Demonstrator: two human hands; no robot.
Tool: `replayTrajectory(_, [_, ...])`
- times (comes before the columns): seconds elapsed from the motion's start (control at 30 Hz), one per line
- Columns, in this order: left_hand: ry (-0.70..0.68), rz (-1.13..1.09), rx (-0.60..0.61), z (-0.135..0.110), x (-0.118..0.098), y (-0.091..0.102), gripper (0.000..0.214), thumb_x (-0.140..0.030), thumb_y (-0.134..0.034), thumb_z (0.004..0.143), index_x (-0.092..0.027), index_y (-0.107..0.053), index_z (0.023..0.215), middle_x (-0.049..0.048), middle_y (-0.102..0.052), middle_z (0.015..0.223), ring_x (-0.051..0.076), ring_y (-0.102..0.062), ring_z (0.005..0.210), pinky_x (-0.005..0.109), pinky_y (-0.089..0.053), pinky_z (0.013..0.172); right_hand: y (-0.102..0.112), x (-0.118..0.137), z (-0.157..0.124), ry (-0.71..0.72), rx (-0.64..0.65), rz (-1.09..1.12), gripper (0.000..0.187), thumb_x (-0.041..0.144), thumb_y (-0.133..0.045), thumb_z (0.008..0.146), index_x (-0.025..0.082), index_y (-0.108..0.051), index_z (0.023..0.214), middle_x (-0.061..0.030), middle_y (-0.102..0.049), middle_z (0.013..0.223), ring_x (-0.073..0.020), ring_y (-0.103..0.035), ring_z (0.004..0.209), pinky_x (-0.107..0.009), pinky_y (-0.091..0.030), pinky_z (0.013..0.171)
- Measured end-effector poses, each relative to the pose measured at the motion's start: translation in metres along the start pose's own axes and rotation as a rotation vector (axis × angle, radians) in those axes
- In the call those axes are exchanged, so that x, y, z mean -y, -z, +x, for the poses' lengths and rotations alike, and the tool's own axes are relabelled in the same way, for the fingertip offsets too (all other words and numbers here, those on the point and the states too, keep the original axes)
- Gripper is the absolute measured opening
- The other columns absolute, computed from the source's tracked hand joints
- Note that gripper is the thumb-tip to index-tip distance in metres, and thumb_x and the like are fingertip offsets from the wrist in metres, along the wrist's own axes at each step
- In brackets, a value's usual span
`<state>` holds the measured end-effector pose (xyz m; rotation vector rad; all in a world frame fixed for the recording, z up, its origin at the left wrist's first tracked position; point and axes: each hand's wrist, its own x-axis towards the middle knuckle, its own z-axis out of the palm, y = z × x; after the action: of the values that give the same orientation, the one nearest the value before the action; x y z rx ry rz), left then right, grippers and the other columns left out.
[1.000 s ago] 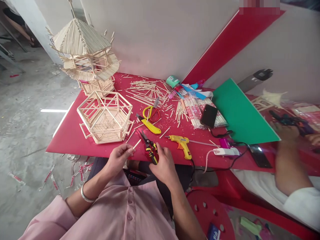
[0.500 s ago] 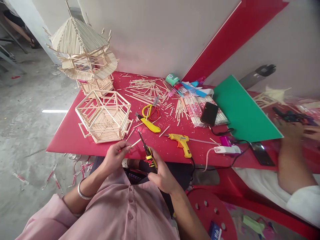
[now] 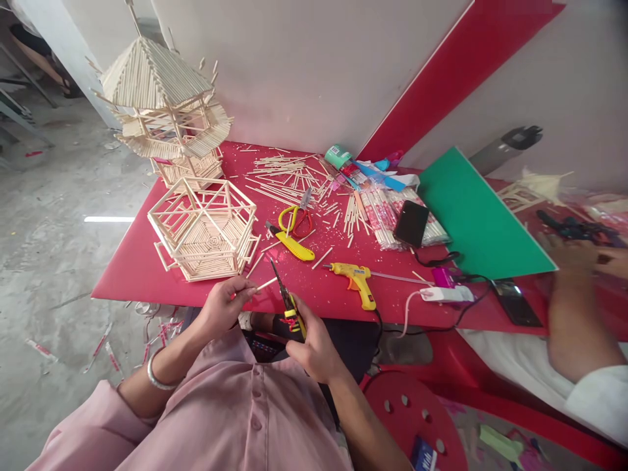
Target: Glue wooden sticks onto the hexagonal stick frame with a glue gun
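My left hand (image 3: 224, 305) pinches a short wooden stick (image 3: 265, 284) at the near edge of the red table (image 3: 132, 268). My right hand (image 3: 313, 345) is closed round the yellow-and-black handles of a pair of cutters (image 3: 288, 301), whose blades point up and left towards the stick's free end. Both hands hover over my lap, just in front of a hexagonal stick basket (image 3: 206, 226). Behind the basket stands a two-tier stick pagoda (image 3: 164, 104).
On the table lie a yellow glue gun (image 3: 356, 280), a yellow utility knife (image 3: 294, 245), yellow-handled scissors (image 3: 296, 217), loose sticks (image 3: 284, 176), a phone (image 3: 411, 222) and a green board (image 3: 478, 219). Another person's arm (image 3: 574, 327) works at the right. A red stool (image 3: 412, 418) stands below.
My right hand lifted the cutters off the table and drew them back towards me, blades now raised beside the stick. My left hand stayed almost still. The view shifted slightly.
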<state>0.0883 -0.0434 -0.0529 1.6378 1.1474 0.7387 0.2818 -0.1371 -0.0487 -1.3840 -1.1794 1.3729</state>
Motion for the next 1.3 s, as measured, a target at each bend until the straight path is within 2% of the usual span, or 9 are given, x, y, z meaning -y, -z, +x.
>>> replayTrajectory(0.17, [0.082,0.005,0.011,-0.001,0.001,-0.001,0.026,-0.037,-0.056,0.086,-0.017,-0.067,0.074,0.0006,-0.068,0.068,0.016,-0.062,0.066,0.026,-0.049,0.064,-0.001,-0.009,-0.002,-0.103,-0.233,-0.139,0.059,0.016,-0.052,0.059,0.016,-0.062,0.117,0.0021,-0.068,0.082,-0.0147,-0.061,0.069,-0.024,-0.05,0.067])
replayTrajectory(0.3, [0.031,0.055,-0.006,-0.003,0.004,-0.003,0.024,-0.033,-0.055,0.09,-0.018,-0.068,0.076,0.0008,-0.07,0.071,0.016,-0.063,0.067,0.026,-0.048,0.064,0.012,-0.012,0.004,-0.095,-0.248,-0.431,0.068,0.018,-0.053,0.062,0.019,-0.057,0.129,-0.0041,-0.071,0.103,-0.0202,-0.065,0.088,-0.03,-0.052,0.082])
replayTrajectory(0.47, [-0.425,0.425,-0.241,-0.015,-0.007,0.01,0.02,-0.023,-0.052,0.096,-0.02,-0.07,0.088,0.004,-0.072,0.082,0.017,-0.06,0.075,0.03,-0.045,0.071,0.016,-0.017,0.027,-0.064,-0.312,-1.07,0.074,0.025,-0.062,0.072,0.011,-0.048,0.143,-0.0179,-0.065,0.119,-0.0323,-0.06,0.111,-0.043,-0.048,0.093])
replayTrajectory(0.57, [-0.627,0.722,-0.465,-0.02,-0.015,0.029,0.016,-0.016,-0.055,0.095,-0.022,-0.07,0.098,0.0047,-0.072,0.087,0.019,-0.06,0.082,0.034,-0.041,0.076,0.008,-0.019,0.042,0.117,-0.427,-1.237,0.066,0.04,-0.067,0.08,0.007,-0.056,0.137,-0.0233,-0.063,0.122,-0.038,-0.058,0.113,-0.051,-0.047,0.092])
replayTrajectory(0.63, [-0.659,0.844,-0.599,-0.02,-0.016,0.043,0.017,-0.012,-0.057,0.093,-0.023,-0.069,0.098,0.0049,-0.072,0.091,0.02,-0.062,0.089,0.036,-0.04,0.081,-0.001,-0.014,0.049,0.352,-0.536,-1.163,0.053,0.044,-0.067,0.085,0.013,-0.064,0.128,-0.02,-0.063,0.123,-0.0349,-0.059,0.112,-0.049,-0.047,0.092])
replayTrajectory(0.73, [-0.666,0.927,-0.729,-0.015,-0.011,0.058,0.02,-0.009,-0.058,0.09,-0.025,-0.068,0.096,0.0055,-0.073,0.105,0.023,-0.062,0.102,0.039,-0.04,0.087,-0.02,0.004,0.055,0.719,-0.554,-0.891,0.022,0.03,-0.063,0.093,0.022,-0.071,0.112,-0.0079,-0.069,0.098,-0.0203,-0.062,0.092,-0.035,-0.049,0.086])
replayTrajectory(0.83, [-0.678,0.936,-0.771,-0.01,-0.005,0.066,0.024,-0.008,-0.059,0.087,-0.028,-0.068,0.097,0.0046,-0.071,0.114,0.024,-0.061,0.11,0.04,-0.038,0.092,-0.04,0.028,0.061,0.904,-0.527,-0.815,0.019,0.019,-0.065,0.092,0.026,-0.073,0.108,-0.0031,-0.065,0.082,-0.0157,-0.057,0.077,-0.03,-0.046,0.077])
replayTrajectory(1.07, [-0.689,0.895,-0.767,-0.003,-0.005,0.069,0.023,-0.011,-0.059,0.089,-0.031,-0.069,0.096,0.0017,-0.072,0.115,0.021,-0.062,0.111,0.04,-0.037,0.095,-0.059,0.059,0.089,0.935,-0.492,-0.914,0.022,0.032,-0.067,0.093,0.031,-0.073,0.114,-0.0041,-0.056,0.087,-0.0168,-0.052,0.083,-0.032,-0.043,0.08])
replayTrajectory(1.3, [-0.682,0.84,-0.804,0.003,0.0,0.071,0.013,-0.019,-0.065,0.091,-0.029,-0.068,0.1,0.0041,-0.071,0.119,0.022,-0.061,0.112,0.039,-0.041,0.097,-0.064,0.064,0.108,0.909,-0.423,-0.882,0.013,0.033,-0.065,0.094,0.029,-0.077,0.097,-0.0038,-0.052,0.089,-0.0176,-0.048,0.087,-0.032,-0.044,0.082])
